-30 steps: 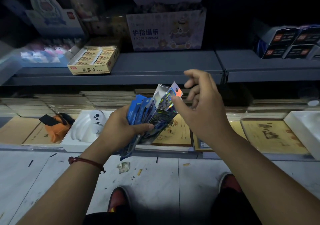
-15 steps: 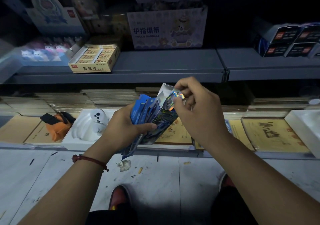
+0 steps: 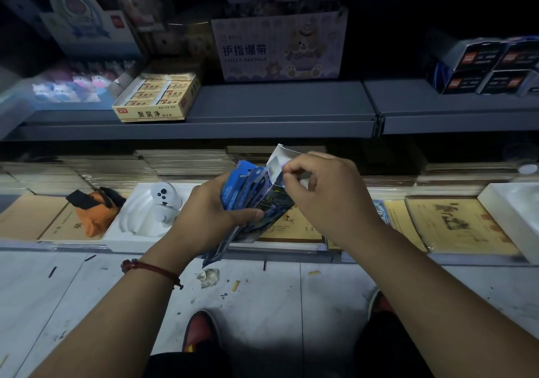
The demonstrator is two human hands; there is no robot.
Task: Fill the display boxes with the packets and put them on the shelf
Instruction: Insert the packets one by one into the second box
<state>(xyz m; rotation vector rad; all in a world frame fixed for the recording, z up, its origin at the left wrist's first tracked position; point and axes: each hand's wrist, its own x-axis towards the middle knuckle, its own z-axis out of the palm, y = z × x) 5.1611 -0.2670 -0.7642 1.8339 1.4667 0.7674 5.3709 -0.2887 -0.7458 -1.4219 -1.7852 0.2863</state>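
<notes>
My left hand point(image 3: 208, 217) grips a fanned bundle of blue packets point(image 3: 248, 186) together with a small display box point(image 3: 279, 199), thumb across the front. The box's white top flap point(image 3: 284, 153) stands open. My right hand point(image 3: 323, 194) has its fingers curled at the box's mouth and pinches the top of a shiny packet point(image 3: 275, 167) there. Both hands are held in front of the low shelf, under the grey upper shelf point(image 3: 277, 109).
On the grey upper shelf stand a yellow eraser box point(image 3: 157, 100), a finger bandage carton point(image 3: 280, 48) and dark boxes point(image 3: 490, 68) at right. Below lie brown notebooks point(image 3: 455, 226), a white tray point(image 3: 140, 220) with a white controller, and an orange pouch point(image 3: 93, 208). Scraps litter the floor.
My right hand came down from above the box and closed its fingers on the shiny packet at the box's opening. The left hand kept its hold on the bundle.
</notes>
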